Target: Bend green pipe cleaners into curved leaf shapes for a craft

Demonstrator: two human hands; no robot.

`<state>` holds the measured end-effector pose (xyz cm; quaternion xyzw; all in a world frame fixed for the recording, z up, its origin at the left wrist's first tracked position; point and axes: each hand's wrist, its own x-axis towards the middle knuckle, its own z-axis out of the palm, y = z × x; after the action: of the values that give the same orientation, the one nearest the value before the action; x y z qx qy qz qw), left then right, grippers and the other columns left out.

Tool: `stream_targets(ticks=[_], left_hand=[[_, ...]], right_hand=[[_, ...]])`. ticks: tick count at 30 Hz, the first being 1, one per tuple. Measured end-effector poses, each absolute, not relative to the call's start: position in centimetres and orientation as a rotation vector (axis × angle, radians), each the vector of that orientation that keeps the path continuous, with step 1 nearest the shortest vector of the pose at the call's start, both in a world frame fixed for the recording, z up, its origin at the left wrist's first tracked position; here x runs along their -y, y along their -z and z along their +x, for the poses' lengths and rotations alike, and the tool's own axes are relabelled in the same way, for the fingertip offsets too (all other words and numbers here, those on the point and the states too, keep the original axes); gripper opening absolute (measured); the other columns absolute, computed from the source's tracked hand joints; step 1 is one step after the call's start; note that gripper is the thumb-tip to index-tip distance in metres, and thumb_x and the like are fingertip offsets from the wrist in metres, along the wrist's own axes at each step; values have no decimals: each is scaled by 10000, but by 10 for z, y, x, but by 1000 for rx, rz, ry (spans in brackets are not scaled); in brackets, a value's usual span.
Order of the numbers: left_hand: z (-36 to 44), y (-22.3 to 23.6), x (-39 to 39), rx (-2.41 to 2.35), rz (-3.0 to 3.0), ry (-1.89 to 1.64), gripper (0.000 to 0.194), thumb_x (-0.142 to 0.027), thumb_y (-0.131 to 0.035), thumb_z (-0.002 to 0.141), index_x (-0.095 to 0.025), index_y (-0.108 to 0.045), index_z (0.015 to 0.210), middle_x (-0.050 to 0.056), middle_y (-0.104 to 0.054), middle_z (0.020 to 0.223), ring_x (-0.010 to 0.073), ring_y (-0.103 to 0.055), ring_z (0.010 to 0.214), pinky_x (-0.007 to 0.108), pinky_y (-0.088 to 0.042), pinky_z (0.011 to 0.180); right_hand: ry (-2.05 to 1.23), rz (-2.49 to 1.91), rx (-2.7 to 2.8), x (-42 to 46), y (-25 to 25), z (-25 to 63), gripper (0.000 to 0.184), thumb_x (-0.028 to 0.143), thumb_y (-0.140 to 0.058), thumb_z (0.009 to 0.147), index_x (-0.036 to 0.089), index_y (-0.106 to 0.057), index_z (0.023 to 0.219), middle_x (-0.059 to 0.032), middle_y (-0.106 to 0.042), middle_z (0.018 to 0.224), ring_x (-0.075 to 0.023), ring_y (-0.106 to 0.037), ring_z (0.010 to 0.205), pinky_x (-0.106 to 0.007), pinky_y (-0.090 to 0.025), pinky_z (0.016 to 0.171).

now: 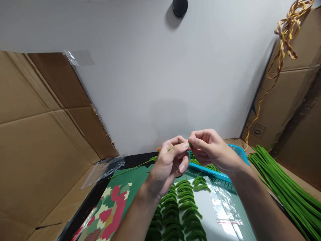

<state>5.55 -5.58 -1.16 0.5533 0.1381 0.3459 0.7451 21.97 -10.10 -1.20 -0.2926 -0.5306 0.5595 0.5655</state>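
Both hands meet above the front edge of the blue basket [225,177]; the left hand [165,162] is half closed, thumb and forefinger pinched together, the other fingers loosely curled; the right hand [213,147] pinches too, thumb against forefinger, its remaining fingers folded under; between the two sets of fingertips a small bit of the green strand [190,144] shows, gripped from both sides, most of it covered by the fingers; a thin green stem [136,166] emerges beyond the left hand, its long axis running down and left over the green mat [136,180]; whether it joins the strand cannot be told; below the hands, curved green pieces [185,197] stand in columns on a white sheet [204,207], each lying roughly crosswise.
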Motion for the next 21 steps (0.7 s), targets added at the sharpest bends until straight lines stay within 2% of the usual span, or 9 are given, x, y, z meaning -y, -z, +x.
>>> stream_targets(ticks=[3, 8, 11, 14, 18, 21], left_hand=[[58, 16, 56, -309, 1367, -881, 215, -320, -654, 980, -188, -575, 831, -71, -483, 463, 51, -354, 381, 159, -287, 396], [57, 18, 64, -378, 1646, -1115, 207, -370, -688, 971, -224, -572, 881, -69, -542, 529, 82, -469, 405, 195, -360, 419], [52, 16, 68, -483, 1876, -1262, 151, -302, -648, 993, -230, -596, 871, -45, -569, 624, 98, -530, 478, 225, -407, 482], [45, 16, 63, -509, 2288, -1440, 118, -169, -617, 977, -229, -658, 884, -6, -593, 728, 124, -541, 608, 257, -453, 613], [36, 21, 46, -361, 2748, -1402, 216, -77, -568, 950, -234, -716, 957, 21, -595, 761, 157, -494, 669, 296, -422, 680], [35, 24, 38, -329, 2769, -1322, 221, -82, -575, 949, -239, -729, 971, 33, -608, 769, 175, -497, 706, 322, -412, 718]], right_hand=[[-1262, -680, 1178, 98, 13, 212, 439, 442, -852, 816, 185, -522, 683, 112, -335, 557, -26, -220, 453, -163, -187, 390], [-1326, -557, 1120, 96, 15, 206, 434, 451, -803, 863, 199, -502, 678, 130, -284, 524, -22, -179, 424, -165, -173, 383], [-1192, -559, 1150, 96, 15, 201, 423, 454, -816, 848, 192, -534, 672, 113, -346, 513, -31, -240, 424, -174, -210, 384], [-1093, -593, 1160, 96, 15, 199, 429, 465, -823, 838, 188, -545, 664, 102, -373, 517, -36, -263, 435, -181, -219, 391], [-1362, -613, 1087, 94, 18, 205, 505, 442, -802, 859, 218, -410, 632, 129, -271, 514, -28, -165, 422, -187, -138, 376], [-1403, -632, 1081, 92, 21, 208, 499, 431, -768, 891, 218, -399, 630, 125, -280, 513, -33, -160, 422, -197, -131, 378]])
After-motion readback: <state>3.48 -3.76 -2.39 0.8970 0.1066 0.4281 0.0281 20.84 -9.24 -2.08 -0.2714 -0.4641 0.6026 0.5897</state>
